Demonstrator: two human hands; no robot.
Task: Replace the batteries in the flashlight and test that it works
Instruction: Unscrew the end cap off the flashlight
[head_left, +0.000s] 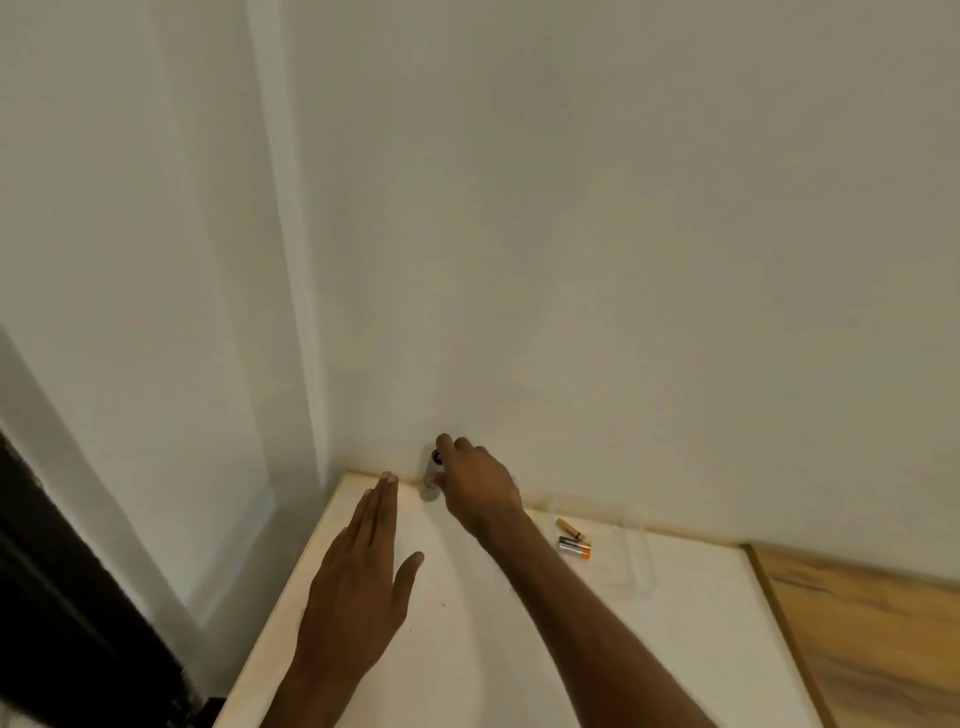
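I see a white tabletop (467, 649) pushed into the corner of a pale wall (623, 208). At its far edge, the right hand (480, 486) curls around a small silver flashlight (432, 470), standing upright against the wall, fingers closed on its body. The left hand (358, 587) hovers flat and empty to the near left, fingers pressed together, thumb spread. Two batteries (573, 539) lie just right of the right wrist, on the table.
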